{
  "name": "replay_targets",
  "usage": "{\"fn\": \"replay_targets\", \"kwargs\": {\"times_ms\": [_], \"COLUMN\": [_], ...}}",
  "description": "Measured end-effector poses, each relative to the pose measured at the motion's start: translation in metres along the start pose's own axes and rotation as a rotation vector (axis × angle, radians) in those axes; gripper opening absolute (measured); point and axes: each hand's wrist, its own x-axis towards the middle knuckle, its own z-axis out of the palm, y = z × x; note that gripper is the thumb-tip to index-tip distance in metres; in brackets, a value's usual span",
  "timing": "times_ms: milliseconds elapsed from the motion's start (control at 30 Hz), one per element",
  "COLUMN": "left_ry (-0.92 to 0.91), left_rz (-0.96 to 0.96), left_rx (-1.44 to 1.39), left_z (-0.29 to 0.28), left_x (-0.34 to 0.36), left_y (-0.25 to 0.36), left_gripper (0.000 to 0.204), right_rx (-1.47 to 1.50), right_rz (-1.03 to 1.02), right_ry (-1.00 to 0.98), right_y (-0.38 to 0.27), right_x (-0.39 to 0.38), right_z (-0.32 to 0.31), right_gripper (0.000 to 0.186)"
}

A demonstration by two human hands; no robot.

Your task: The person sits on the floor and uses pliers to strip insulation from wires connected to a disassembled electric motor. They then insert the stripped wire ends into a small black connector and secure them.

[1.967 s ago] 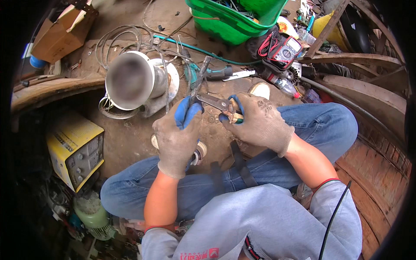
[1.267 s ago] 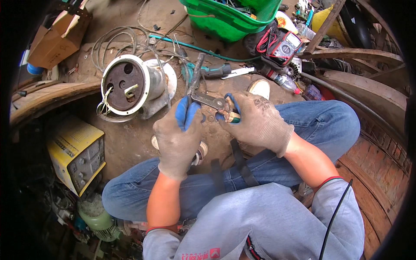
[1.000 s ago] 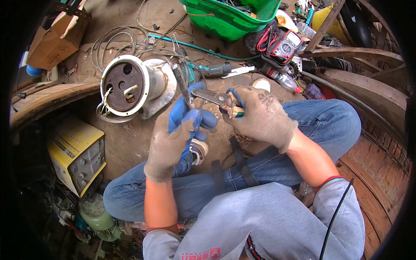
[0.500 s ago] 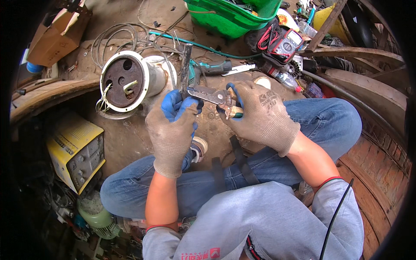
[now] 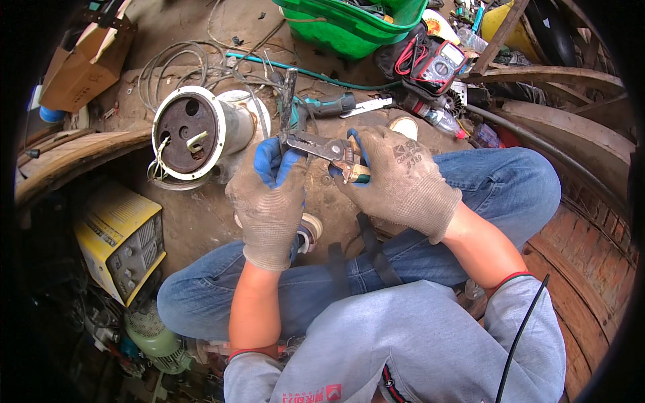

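My left hand (image 5: 269,201), in a grey glove with blue fingertips, is closed around the lower end of a dark metal bar (image 5: 287,97). The bar stands nearly upright above its fingers. In my right hand (image 5: 403,185), gloved alike, are pliers (image 5: 322,145) with green-and-tan handles. Their jaws point left and meet the bar just above my left fingers; whether they bite on it or only touch it is hard to tell. Beyond my left hand lies a white metal cylinder (image 5: 238,127) on its side, with a rusty brown end plate (image 5: 188,134) and loose wires coming out of it.
A teal power tool (image 5: 322,105) lies beyond the pliers. Farther off are a green tub (image 5: 349,30), a multimeter (image 5: 440,66) and coiled cable (image 5: 178,64). At left stand a yellow welding machine (image 5: 121,245) and a cardboard box (image 5: 87,70). Curved wooden pieces (image 5: 551,82) lie at right.
The pliers and my right hand have shifted slightly left and down. My left hand still grips the bar, which stays nearly upright. The view has moved a little.
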Motion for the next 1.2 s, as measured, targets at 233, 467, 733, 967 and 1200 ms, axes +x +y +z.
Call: {"fn": "replay_targets", "kwargs": {"times_ms": [233,467,733,967,1200], "left_ry": [-0.019,-0.325,-0.245,-0.100,-0.031], "left_rz": [0.034,-0.332,-0.018,-0.173,-0.156], "left_rx": [0.158,-0.318,-0.185,-0.133,-0.195], "left_z": [-0.002,-0.029,-0.020,-0.003,0.006], "left_x": [0.000,0.007,-0.001,-0.005,-0.001], "left_y": [0.001,0.019,-0.004,-0.008,-0.033], "left_gripper": [0.021,0.022,0.015,0.026,0.023], "right_rx": [0.017,0.417,0.505,0.573,0.543], "right_rz": [0.032,0.162,0.276,0.377,0.313], "right_ry": [-0.072,-0.382,-0.787,-0.644,-0.436], "right_y": [0.003,0.013,0.009,0.017,0.000], "right_x": [0.006,0.018,0.031,0.021,0.013], "right_z": [-0.004,-0.011,-0.025,-0.005,0.006], "right_gripper": [0.043,0.038,0.058,0.053,0.045]}}
